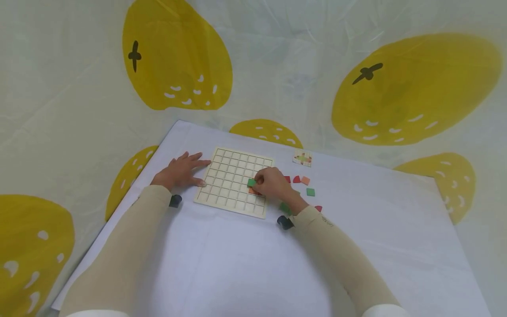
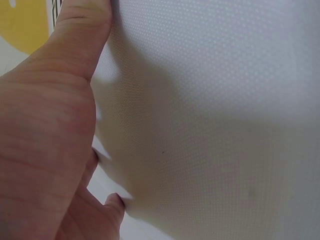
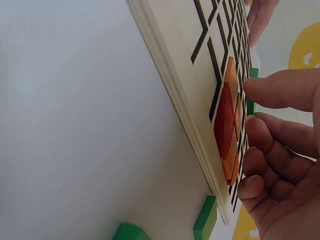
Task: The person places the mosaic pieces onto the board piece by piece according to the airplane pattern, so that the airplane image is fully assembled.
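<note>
Tabletop was white. Your right hand pinched a flat green square tile over the pale, black-lined wooden grid board; your left hand lay fingers-spread at its edge.

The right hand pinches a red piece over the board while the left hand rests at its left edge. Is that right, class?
The colour is wrong: the head view shows the right hand pinching a green piece over the board, the left hand at its left edge.
</note>
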A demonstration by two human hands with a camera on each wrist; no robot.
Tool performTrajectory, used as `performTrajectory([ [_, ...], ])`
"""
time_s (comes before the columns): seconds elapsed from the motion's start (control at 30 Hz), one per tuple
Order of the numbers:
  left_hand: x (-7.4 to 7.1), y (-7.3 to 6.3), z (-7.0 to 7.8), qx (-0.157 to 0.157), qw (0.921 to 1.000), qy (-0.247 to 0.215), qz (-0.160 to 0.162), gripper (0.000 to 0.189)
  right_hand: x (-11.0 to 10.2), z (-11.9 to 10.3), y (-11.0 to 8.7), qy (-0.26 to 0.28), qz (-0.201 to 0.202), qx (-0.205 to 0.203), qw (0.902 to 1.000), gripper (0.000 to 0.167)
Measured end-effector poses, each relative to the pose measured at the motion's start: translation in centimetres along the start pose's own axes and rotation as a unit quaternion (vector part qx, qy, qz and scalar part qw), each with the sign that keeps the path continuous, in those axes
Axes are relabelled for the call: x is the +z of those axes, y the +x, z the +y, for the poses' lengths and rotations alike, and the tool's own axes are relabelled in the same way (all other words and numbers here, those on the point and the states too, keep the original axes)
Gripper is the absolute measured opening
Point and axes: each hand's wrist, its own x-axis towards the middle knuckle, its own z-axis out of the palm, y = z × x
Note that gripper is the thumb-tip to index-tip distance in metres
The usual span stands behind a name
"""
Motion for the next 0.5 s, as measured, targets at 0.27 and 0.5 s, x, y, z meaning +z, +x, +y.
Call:
performTrajectory([
  [0.27, -0.18, 0.01, 0.0, 0.002, 1.0, 0.0, -0.006, 0.087, -0.01, -0.41, 0.14, 0.014, 0.009, -0.007, 0.9998, 0.024],
  [0.5, -0.31, -0.05, 0.2, -0.001, 0.9999, -0.001, -0.01, 0.087, 0.22, -0.28, 0.41, 0.023, 0.014, -0.011, 0.9996, 0.026],
])
